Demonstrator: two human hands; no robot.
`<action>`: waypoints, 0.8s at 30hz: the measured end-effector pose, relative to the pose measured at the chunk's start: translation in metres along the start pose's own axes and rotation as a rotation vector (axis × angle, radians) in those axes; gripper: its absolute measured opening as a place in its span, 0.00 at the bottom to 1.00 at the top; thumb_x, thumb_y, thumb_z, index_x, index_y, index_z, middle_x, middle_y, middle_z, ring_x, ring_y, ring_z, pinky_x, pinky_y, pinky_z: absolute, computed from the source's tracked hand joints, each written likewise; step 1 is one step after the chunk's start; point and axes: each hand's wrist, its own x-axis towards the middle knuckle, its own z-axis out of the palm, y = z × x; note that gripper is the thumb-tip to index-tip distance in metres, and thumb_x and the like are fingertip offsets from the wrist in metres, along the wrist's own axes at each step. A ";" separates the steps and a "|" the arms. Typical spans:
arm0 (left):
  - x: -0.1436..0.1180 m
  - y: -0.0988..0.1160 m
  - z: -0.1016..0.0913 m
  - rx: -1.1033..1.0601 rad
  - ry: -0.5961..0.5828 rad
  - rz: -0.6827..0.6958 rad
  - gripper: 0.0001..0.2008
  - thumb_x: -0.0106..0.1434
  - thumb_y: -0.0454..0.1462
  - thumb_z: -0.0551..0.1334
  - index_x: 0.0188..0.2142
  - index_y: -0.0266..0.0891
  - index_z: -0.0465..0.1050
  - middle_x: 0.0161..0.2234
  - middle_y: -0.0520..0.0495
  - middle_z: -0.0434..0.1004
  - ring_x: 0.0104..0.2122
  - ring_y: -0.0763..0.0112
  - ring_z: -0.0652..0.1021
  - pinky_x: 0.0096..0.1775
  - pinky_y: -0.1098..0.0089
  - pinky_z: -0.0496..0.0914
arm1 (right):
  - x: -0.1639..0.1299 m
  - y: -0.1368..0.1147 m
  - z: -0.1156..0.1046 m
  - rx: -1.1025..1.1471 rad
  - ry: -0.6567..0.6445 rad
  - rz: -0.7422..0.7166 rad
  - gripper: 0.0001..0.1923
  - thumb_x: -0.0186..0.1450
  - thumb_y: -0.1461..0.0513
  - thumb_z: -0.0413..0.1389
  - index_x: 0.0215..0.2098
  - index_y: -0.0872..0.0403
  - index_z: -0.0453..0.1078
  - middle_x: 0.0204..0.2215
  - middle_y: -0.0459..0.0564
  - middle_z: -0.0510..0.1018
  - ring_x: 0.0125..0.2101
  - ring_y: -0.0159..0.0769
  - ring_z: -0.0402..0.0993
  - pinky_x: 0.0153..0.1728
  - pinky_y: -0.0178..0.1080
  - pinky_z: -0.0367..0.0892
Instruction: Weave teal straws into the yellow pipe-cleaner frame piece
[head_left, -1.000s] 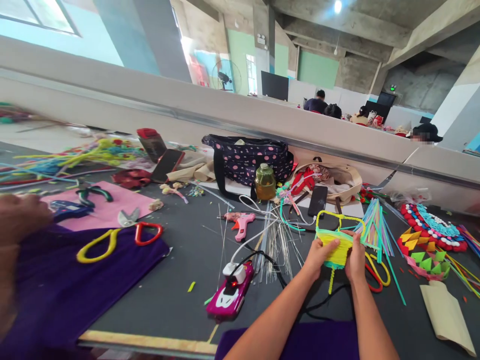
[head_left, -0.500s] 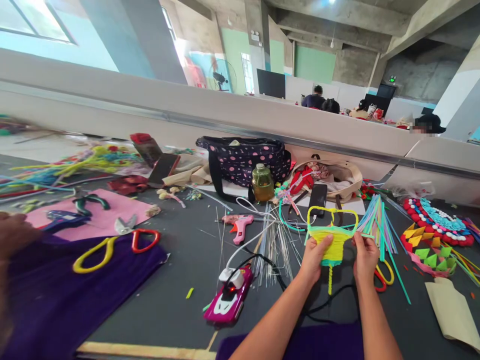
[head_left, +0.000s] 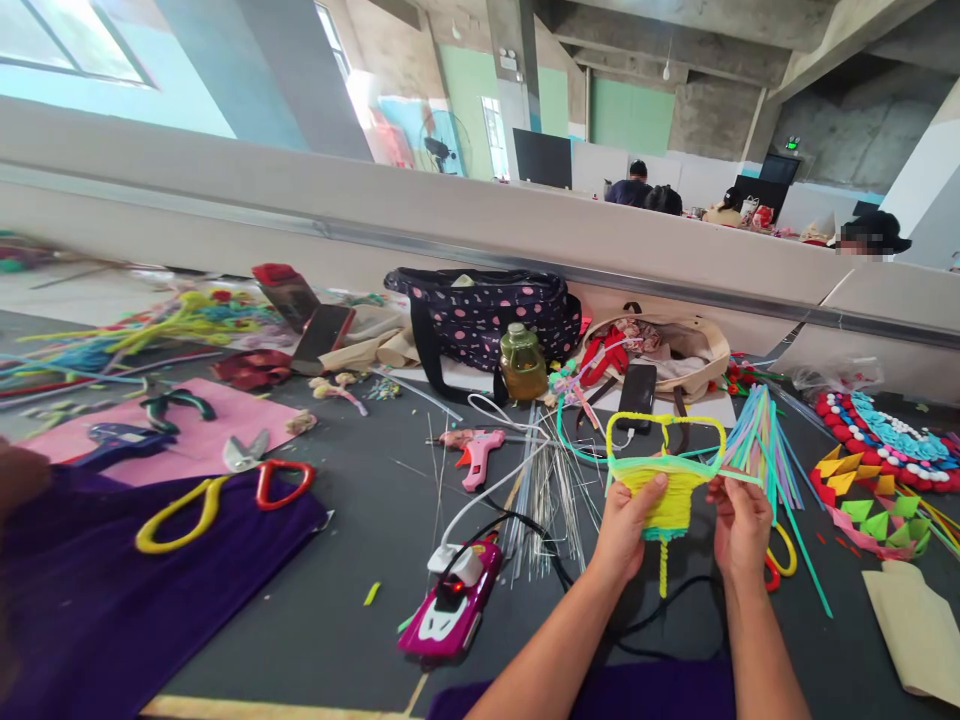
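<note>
A yellow pipe-cleaner piece [head_left: 681, 505] is held up over the table; it has closely wound rows, an open loop frame at the top and a twisted stem below. My left hand [head_left: 627, 522] grips its left side, thumb across the front. A light green pipe cleaner [head_left: 686, 466] runs across the top of the wound rows. Its right end is pinched between the thumb and fingers of my right hand [head_left: 742, 525], beside the piece. Behind my right hand lie scissors with a yellow and a red handle [head_left: 784, 552], partly hidden.
Ahead lie a pink glue gun [head_left: 480, 455], loose wires [head_left: 559, 490] and a bundle of pastel pipe cleaners [head_left: 765, 450]. A magenta power strip [head_left: 454, 610] with cables sits left of my arms. Another person's hand [head_left: 22, 480] shows, blurred, at the left edge, near other scissors [head_left: 180, 515].
My right hand has moved slightly right and down, away from the yellow piece, with the green pipe cleaner's end. My left hand keeps its hold. The view has shifted a little.
</note>
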 end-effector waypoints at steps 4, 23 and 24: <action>-0.002 0.003 0.001 0.023 -0.001 -0.009 0.26 0.49 0.40 0.72 0.48 0.34 0.74 0.39 0.40 0.81 0.35 0.61 0.81 0.37 0.67 0.73 | 0.002 -0.007 0.000 0.166 -0.129 0.162 0.11 0.51 0.57 0.68 0.30 0.51 0.75 0.23 0.43 0.75 0.23 0.28 0.69 0.23 0.32 0.63; -0.008 0.011 0.003 0.149 -0.017 0.009 0.25 0.47 0.38 0.72 0.46 0.35 0.76 0.36 0.41 0.81 0.36 0.59 0.80 0.37 0.65 0.73 | 0.006 -0.018 -0.008 0.196 -0.299 0.371 0.14 0.47 0.58 0.70 0.31 0.49 0.74 0.30 0.43 0.74 0.23 0.25 0.64 0.20 0.30 0.61; -0.008 0.012 0.003 0.156 -0.024 0.014 0.25 0.47 0.38 0.72 0.46 0.35 0.76 0.37 0.41 0.81 0.36 0.59 0.80 0.38 0.65 0.73 | 0.006 -0.019 -0.008 0.189 -0.305 0.364 0.14 0.48 0.58 0.70 0.31 0.49 0.74 0.30 0.43 0.74 0.23 0.25 0.64 0.20 0.30 0.61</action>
